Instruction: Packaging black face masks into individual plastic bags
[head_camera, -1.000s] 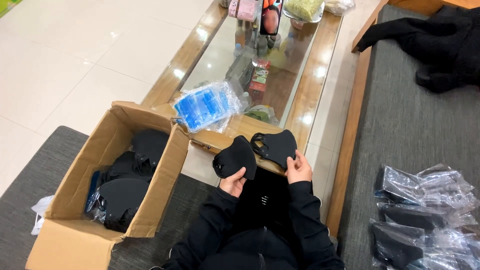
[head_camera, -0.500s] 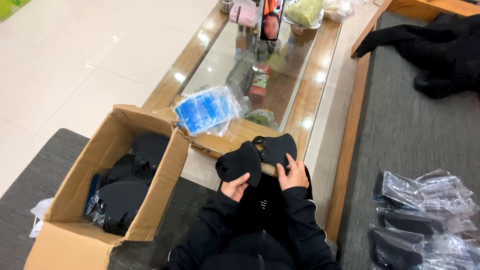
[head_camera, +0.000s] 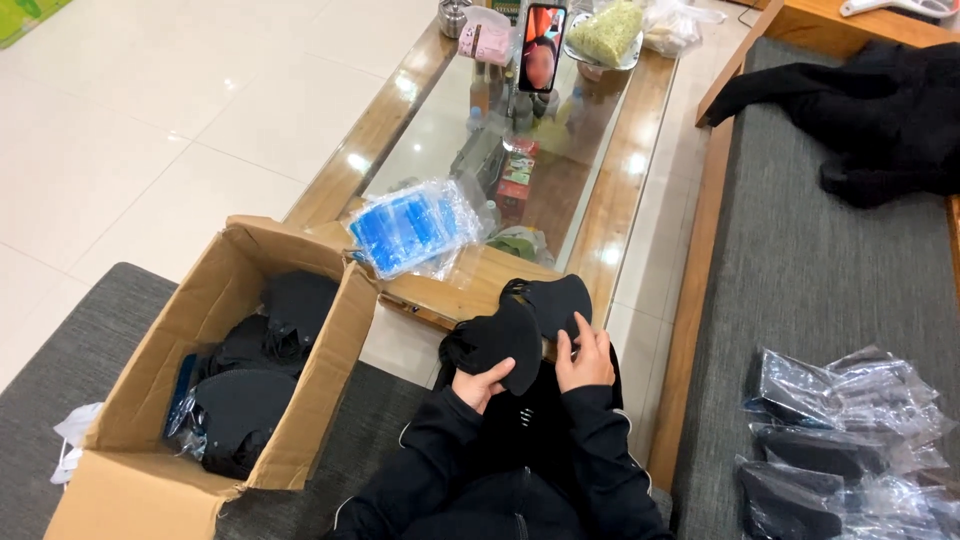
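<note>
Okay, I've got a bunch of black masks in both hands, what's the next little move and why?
Probably peel one black mask off with the right hand while the left hand keeps the rest. They overlap in a bunch, and sealed clear bags on the right seem to hold single masks.

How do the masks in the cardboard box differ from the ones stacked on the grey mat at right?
The masks in the box lie mostly bare in an open cardboard box; the packed masks each sit in a clear plastic sleeve. The boxed ones are heaped, the packed ones spread out. All look black.
</note>
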